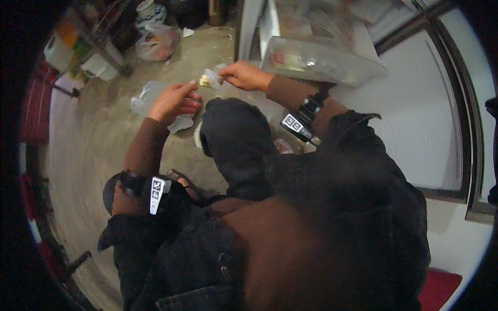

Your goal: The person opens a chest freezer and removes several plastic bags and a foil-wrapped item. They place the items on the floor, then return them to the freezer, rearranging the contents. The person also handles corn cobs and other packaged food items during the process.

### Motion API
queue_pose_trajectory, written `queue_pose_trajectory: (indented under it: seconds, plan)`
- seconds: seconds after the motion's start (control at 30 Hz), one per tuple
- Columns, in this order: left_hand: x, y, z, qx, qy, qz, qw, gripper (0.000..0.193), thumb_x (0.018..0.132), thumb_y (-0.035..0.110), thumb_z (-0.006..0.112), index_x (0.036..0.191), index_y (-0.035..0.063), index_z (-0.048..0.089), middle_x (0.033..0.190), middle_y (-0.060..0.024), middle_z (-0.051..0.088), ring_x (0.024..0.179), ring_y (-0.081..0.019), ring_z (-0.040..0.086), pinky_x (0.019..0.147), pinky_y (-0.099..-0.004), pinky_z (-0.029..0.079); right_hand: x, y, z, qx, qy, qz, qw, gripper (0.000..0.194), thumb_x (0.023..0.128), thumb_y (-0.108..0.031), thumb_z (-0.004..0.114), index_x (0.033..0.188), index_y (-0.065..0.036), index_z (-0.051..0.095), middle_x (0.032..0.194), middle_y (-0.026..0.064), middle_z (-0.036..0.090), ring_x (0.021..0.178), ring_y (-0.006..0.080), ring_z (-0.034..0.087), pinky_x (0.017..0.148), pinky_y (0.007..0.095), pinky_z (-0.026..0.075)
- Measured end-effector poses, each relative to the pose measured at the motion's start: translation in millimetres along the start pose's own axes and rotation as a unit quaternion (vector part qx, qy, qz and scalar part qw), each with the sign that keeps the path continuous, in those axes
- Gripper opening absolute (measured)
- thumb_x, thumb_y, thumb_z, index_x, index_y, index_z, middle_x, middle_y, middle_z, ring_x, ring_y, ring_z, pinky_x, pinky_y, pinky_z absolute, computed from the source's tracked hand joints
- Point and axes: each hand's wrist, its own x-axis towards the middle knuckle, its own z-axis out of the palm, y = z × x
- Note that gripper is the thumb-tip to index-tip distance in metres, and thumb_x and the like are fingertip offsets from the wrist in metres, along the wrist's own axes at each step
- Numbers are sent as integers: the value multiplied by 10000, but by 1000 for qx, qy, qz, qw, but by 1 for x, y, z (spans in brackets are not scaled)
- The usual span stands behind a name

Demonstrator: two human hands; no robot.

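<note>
My right hand (245, 76) pinches a small clear plastic bag (212, 79) with pale yellow pieces in it. What the pieces are cannot be told. Just left of this bag is my left hand (177, 101), its thumb raised and fingers apart, with nothing plainly held. Behind and below the left hand lies a thin whitish plastic bag (148, 97) on the floor. Another piece of crumpled plastic (181, 123) shows under the left fingers. My bent knee in dark trousers (237, 128) stands between the two forearms.
A translucent drawer (311, 64) with wrapped packages juts out at upper right, beside a white door panel (412, 109). On the concrete floor (202, 46) sit a filled plastic bag (155, 42) and a blue-and-white jar (149, 13). White containers (99, 66) stand at upper left.
</note>
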Motion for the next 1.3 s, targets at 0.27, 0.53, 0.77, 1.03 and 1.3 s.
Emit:
queue_pose_trajectory:
  seconds: [0.27, 0.53, 0.77, 1.03, 1.3]
  plan:
    - [-30, -16, -60, -226, 155, 56, 960, 285, 861, 288, 506, 942, 15, 520, 838, -90, 561, 753, -188, 574, 700, -341, 503, 142, -91, 23, -51, -157, -224, 960, 233, 783, -115, 540, 1005, -118, 613, 862, 144, 624, 761, 320, 586, 679, 406, 448]
    - [-92, -79, -66, -287, 318, 128, 894, 102, 787, 82, 497, 847, 18, 550, 810, -29, 544, 715, -145, 504, 683, -275, 423, 130, -86, 34, -88, -228, -138, 960, 361, 640, -312, 706, 859, -54, 581, 794, 141, 608, 785, 315, 591, 644, 390, 451]
    - [-131, -93, -85, -83, 406, 22, 910, 108, 743, 67, 489, 753, 12, 582, 700, -24, 541, 679, -137, 488, 661, -249, 374, 85, -24, 59, -217, -209, -1, 953, 153, 697, -89, 574, 848, -64, 586, 814, 132, 591, 799, 329, 580, 673, 417, 463]
    - [-118, -102, -63, -276, 269, 14, 923, 251, 843, 128, 470, 1025, -12, 569, 622, 7, 441, 591, -104, 426, 609, -244, 372, 72, -45, 75, -150, -59, -205, 965, 301, 669, -90, 581, 965, -132, 552, 942, 73, 525, 962, 262, 503, 791, 421, 402]
    - [-117, -58, -45, -242, 265, 0, 933, 370, 874, 110, 408, 1231, 15, 442, 551, 61, 286, 485, -67, 284, 518, -231, 337, 26, -41, 119, -204, -259, -218, 918, 343, 720, -135, 564, 1059, -172, 532, 1036, 58, 555, 965, 242, 526, 786, 398, 397]
